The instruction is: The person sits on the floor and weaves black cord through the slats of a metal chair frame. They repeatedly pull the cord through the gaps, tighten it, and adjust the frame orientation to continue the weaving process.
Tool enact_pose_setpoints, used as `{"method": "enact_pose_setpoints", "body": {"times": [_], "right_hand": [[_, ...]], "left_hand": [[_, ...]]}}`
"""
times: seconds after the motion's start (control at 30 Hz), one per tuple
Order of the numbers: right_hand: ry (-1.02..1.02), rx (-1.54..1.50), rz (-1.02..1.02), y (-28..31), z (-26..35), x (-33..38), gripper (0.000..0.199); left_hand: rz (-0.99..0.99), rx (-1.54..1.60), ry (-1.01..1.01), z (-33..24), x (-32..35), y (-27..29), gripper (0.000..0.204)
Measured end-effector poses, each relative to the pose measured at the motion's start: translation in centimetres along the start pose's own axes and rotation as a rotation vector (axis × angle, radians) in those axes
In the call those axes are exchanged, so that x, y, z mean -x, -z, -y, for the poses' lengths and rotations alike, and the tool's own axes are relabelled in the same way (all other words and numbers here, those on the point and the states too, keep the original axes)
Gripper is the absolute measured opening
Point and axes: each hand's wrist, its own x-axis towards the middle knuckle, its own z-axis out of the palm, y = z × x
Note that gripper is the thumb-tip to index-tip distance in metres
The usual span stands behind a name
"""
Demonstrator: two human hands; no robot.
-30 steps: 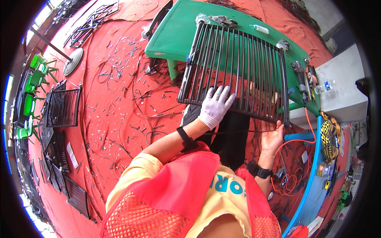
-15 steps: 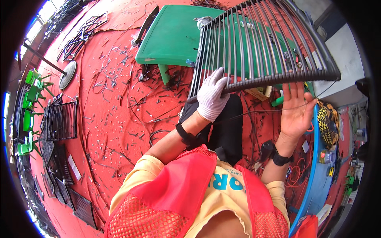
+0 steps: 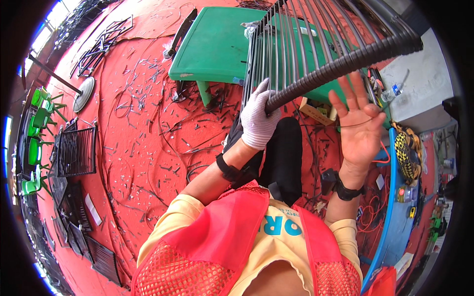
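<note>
My left hand (image 3: 259,118), in a whitish knit glove, grips the near left end of a dark barred frame (image 3: 301,49). The frame is tilted up over the table, and its near rail (image 3: 345,63) is wound closely with a dark strip. My bare right hand (image 3: 360,126) is raised below that rail, palm showing and fingers spread. A thin dark strand (image 3: 363,123) crosses the palm toward the thumb; whether the thumb presses on it is not clear. Behind the frame stands a green plastic table (image 3: 212,47).
Dark offcuts and long strands litter the red floor (image 3: 143,163). Barred panels (image 3: 76,150) and green chairs (image 3: 37,121) stand at left. A cardboard box (image 3: 316,112) sits under the table. On the right are a plastic bottle (image 3: 391,92), a blue-edged bench (image 3: 395,217) and a yellow-black patterned bundle (image 3: 407,154).
The frame has tilted and swung, its wrapped rail now running more steeply up to the right. My right hand has come away from the rail with its fingers spread wider; my left still grips.
</note>
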Motion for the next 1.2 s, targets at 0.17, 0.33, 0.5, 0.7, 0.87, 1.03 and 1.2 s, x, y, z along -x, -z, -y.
{"method": "enact_pose_setpoints", "body": {"times": [0.17,0.33,0.5,0.7,0.87,1.03,1.2], "right_hand": [[-0.255,-0.176,-0.146,1.0,-2.0,2.5,0.038],[-0.69,0.015,-0.507,2.5,-9.6,6.8,0.032],[-1.002,-0.362,-0.804,2.7,-17.7,10.4,0.034],[-0.795,-0.581,-0.729,0.0,-19.0,9.4,0.03],[-0.657,-0.365,-0.787,-0.8,-15.6,8.8,0.029],[-0.535,-0.294,-0.811,0.0,-14.3,9.1,0.028],[-0.545,-0.239,-0.841,1.9,-13.3,10.8,0.026]], "left_hand": [[-0.03,0.074,0.116,-0.9,-0.3,0.2,0.028],[-0.069,0.15,0.306,-1.9,-1.2,1.1,0.025],[-0.217,0.549,0.448,-2.4,-1.8,2.5,0.025],[-0.278,0.837,0.674,-2.0,-0.5,5.2,0.029],[-0.28,0.941,0.755,-0.8,1.5,5.9,0.026],[-0.209,1.048,0.908,1.3,3.1,5.5,0.027],[-0.104,1.213,1.157,3.5,5.0,5.0,0.023]]}}
